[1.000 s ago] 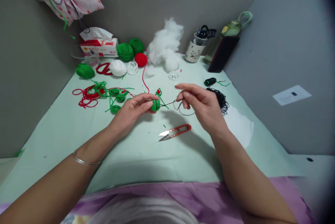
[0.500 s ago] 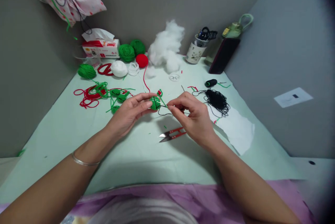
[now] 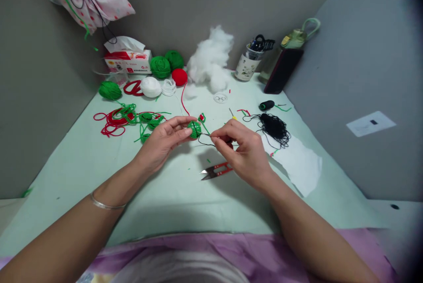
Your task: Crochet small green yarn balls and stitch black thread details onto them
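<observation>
My left hand (image 3: 170, 137) holds a small green crocheted ball (image 3: 194, 130) with black yarn lines across it, between thumb and fingers. To its right, my right hand (image 3: 239, 144) pinches a thin needle (image 3: 206, 134) near the ball; most of it is hidden by the fingertips. A loop of black yarn (image 3: 203, 143) hangs between ball and hand. Just behind lies a small red and green crocheted piece (image 3: 202, 117) with a green tail. Red-handled thread snips (image 3: 214, 171) rest on the table, partly under my right hand.
More green crocheted balls (image 3: 153, 123) lie left, beside tangled red yarn (image 3: 114, 117). A black yarn heap (image 3: 274, 128) sits right, near white paper (image 3: 299, 164). Behind stand yarn balls (image 3: 160, 67), white stuffing (image 3: 211, 60), a tissue pack (image 3: 128, 60), a pen cup (image 3: 247, 63) and a bottle (image 3: 294, 38).
The silvery needle that stretched between ball and right fingertips shows less now. The ball has turned slightly in my left hand. A yellow-handled tool has come into view behind my right hand.
</observation>
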Available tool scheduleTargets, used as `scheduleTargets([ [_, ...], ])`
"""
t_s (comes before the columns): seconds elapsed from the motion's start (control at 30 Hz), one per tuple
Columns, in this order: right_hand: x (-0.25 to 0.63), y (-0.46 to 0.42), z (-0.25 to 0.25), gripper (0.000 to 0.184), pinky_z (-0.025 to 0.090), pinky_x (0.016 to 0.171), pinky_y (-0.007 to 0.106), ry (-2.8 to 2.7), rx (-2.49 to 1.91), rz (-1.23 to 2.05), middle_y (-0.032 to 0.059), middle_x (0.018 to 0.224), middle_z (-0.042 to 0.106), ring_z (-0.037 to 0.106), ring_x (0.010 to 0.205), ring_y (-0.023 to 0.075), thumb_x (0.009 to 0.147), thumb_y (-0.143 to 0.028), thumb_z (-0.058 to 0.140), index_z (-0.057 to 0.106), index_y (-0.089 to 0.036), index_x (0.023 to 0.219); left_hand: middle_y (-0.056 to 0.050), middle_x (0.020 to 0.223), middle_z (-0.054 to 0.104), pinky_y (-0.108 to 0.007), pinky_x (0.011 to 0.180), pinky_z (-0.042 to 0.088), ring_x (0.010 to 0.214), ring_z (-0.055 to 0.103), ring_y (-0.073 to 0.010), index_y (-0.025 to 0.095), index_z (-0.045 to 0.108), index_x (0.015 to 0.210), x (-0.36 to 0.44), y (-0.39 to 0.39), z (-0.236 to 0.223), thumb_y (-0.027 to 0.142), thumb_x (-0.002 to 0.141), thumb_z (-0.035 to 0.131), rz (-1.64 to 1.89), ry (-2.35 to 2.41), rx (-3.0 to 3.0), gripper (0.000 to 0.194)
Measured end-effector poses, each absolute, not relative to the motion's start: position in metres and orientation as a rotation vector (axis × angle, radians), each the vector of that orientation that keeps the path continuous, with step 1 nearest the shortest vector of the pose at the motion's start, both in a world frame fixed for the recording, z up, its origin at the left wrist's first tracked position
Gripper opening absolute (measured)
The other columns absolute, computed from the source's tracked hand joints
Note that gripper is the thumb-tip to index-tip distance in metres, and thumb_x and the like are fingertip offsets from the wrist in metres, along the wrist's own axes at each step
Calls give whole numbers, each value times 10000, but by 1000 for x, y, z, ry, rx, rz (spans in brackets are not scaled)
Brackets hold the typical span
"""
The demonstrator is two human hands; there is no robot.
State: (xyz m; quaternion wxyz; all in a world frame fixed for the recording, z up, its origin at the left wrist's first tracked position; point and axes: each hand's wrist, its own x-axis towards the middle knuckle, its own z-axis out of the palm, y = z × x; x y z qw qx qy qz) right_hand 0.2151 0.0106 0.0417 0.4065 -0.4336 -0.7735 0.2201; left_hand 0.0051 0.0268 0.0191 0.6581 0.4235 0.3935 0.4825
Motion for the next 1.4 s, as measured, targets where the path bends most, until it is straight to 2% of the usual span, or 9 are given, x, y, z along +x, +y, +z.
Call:
scheduleTargets([
  [0.4, 212, 10, 41, 154, 385, 584, 246, -1945, -1119, 567, -12, 748, 566, 533, 661, 101, 892, -61, 607, 676, -182, 827, -37, 1047, 750, -283, 880, 565, 950, 688, -167, 190, 752, 1099, 6, 26, 17, 259, 804, 838, 1125, 913, 977, 315],
  [0.7, 202, 10, 33, 98, 396, 607, 252, -1757, -1144, 987, -22, 749, 594, 514, 660, 101, 912, -160, 608, 661, -187, 834, -45, 1050, 761, -298, 936, 562, 973, 685, -161, 182, 753, 1100, 8, 24, 19, 240, 842, 800, 1128, 826, 917, 268],
  [1.03, 198, 11, 26, 86, 389, 590, 256, -1652, -1102, 1065, -26, 713, 577, 485, 637, 102, 898, -245, 660, 664, -188, 834, -33, 989, 743, -316, 917, 532, 944, 672, -174, 191, 747, 1045, 12, 21, 21, 257, 802, 812, 1104, 847, 910, 261],
  [1.13, 198, 15, 23, 108, 424, 553, 247, -1552, -1125, 1173, -46, 663, 559, 501, 580, 98, 868, -270, 696, 622, -198, 836, -29, 990, 725, -304, 881, 508, 943, 652, -181, 200, 741, 1029, 14, 20, 15, 259, 772, 832, 1135, 930, 1039, 279],
  [1.23, 199, 17, 23, 152, 517, 584, 263, -1483, -1078, 1316, -38, 691, 589, 581, 606, 117, 860, -301, 702, 586, -203, 864, -33, 1022, 712, -310, 911, 490, 990, 644, -194, 211, 736, 1022, 15, 20, 7, 266, 777, 828, 1159, 966, 1186, 268],
  [1.3, 200, 17, 22, 137, 542, 625, 272, -1514, -1060, 1290, -22, 747, 619, 622, 652, 125, 884, -303, 681, 586, -204, 892, -36, 1036, 702, -316, 924, 490, 1020, 643, -202, 211, 729, 1024, 15, 19, 3, 265, 797, 809, 1166, 985, 1250, 247],
  [1.4, 203, 15, 20, 49, 508, 660, 264, -1730, -1130, 1041, -13, 781, 645, 636, 687, 123, 942, -260, 618, 610, -213, 931, -39, 1069, 687, -324, 915, 508, 1016, 648, -203, 207, 714, 1038, 16, 18, 1, 268, 806, 795, 1143, 1010, 1293, 254],
])
